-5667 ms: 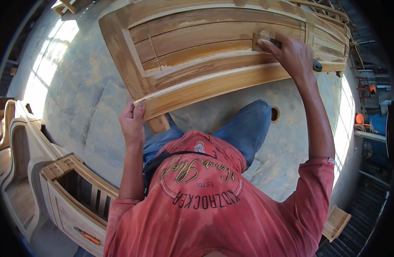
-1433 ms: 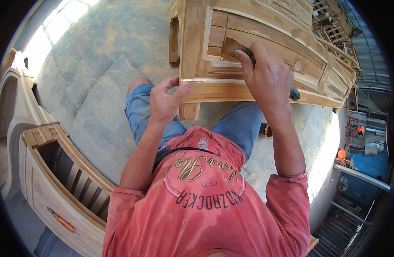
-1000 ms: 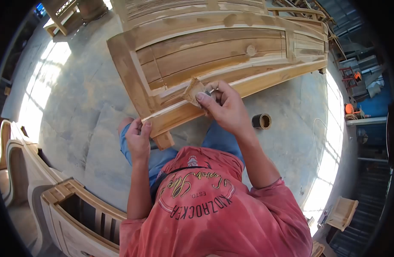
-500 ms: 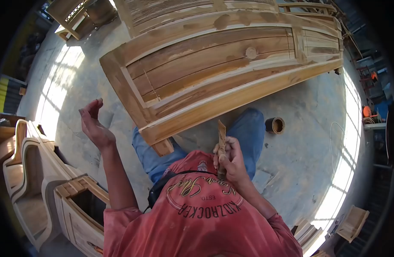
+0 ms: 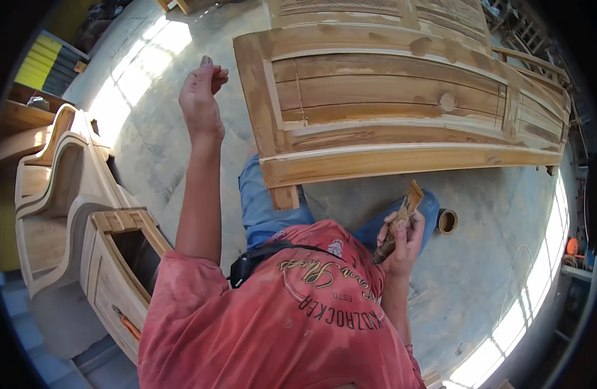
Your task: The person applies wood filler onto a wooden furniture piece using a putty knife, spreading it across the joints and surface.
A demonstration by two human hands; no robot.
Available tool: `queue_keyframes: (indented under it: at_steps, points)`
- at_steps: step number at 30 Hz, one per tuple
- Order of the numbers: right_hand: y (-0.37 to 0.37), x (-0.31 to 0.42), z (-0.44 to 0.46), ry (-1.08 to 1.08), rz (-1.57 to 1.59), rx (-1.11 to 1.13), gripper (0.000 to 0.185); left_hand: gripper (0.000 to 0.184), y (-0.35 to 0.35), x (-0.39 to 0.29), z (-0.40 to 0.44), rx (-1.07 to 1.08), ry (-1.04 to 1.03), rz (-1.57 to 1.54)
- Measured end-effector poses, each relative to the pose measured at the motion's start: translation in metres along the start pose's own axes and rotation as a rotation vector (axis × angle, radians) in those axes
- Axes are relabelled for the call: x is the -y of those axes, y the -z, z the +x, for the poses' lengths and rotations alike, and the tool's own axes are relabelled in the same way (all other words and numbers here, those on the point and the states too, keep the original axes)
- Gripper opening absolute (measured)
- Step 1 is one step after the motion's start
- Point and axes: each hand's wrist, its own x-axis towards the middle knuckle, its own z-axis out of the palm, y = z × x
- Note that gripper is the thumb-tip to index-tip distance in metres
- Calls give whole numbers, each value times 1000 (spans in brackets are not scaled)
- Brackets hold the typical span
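Observation:
My left hand [image 5: 202,100] is raised over the floor, left of a wooden panelled frame [image 5: 389,97]. Its fingers are loosely bent, with nothing visible in them. My right hand [image 5: 402,240] is closed around a flat putty knife [image 5: 405,211] crusted with brown material, its wider end pointing up. This hand is in front of my right knee, below the frame's near rail. Brown filler-like patches mark the panel's boards and rails, and a pale round spot [image 5: 447,102] shows on one board. A corner of the frame rests near my left leg.
An open tin [image 5: 447,222] stands on the concrete floor right of my knee. Curved wooden furniture parts [image 5: 58,214] and a box-like wooden piece [image 5: 120,259] are at the left, with an orange-handled tool [image 5: 126,323] on it. More panelled woodwork [image 5: 376,8] is behind.
My left hand has risen and moved forward, its fingers bending more. My right hand has shifted right with the putty knife, which now tilts. The view has turned, placing the panel further right.

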Motion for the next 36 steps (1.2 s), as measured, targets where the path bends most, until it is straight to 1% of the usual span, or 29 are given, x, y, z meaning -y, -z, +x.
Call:
queue_keyframes:
  at_steps: [2,3,5,6,10,11,15,16,20,25,28,30,32,33,36]
  points:
    - [-1,0,0,-1,-11,4,34,35,14,17,-9,4,106,-30]
    - [-1,0,0,4,-23,2,34,35,19,22,-15,-4,106,-27]
    - [-3,-1,2,17,-50,1,34,36,28,32,-28,40,234,-65]
    - [-5,-2,2,13,-55,8,34,36,32,35,-34,31,235,-66]
    - [-14,-8,-2,-1,-87,31,35,41,43,46,-56,187,399,-73]
    - [-17,-9,-4,-7,-92,31,35,41,47,50,-61,183,406,-74]
    - [-27,-9,-6,-15,-218,75,34,41,58,63,-80,450,496,-1]
    - [-28,-7,-8,-15,-221,71,34,41,58,63,-82,453,498,-4]
    - [-38,-4,-9,10,-373,102,33,35,60,53,-84,575,548,-56]
    - [-44,-4,-9,15,-416,122,32,28,53,39,-85,565,551,-47]
    - [-48,-4,-9,29,-410,117,32,25,62,41,-84,555,554,-28]
    - [-48,-1,-10,-41,-411,115,33,24,59,49,-83,587,566,-18]
    - [-47,-4,-10,-16,-411,95,34,23,61,58,-83,563,534,-9]
    - [-43,-4,-11,-6,-412,68,34,23,62,61,-82,591,534,-15]
    - [-37,-6,-9,-28,-392,93,36,26,64,59,-78,549,538,0]
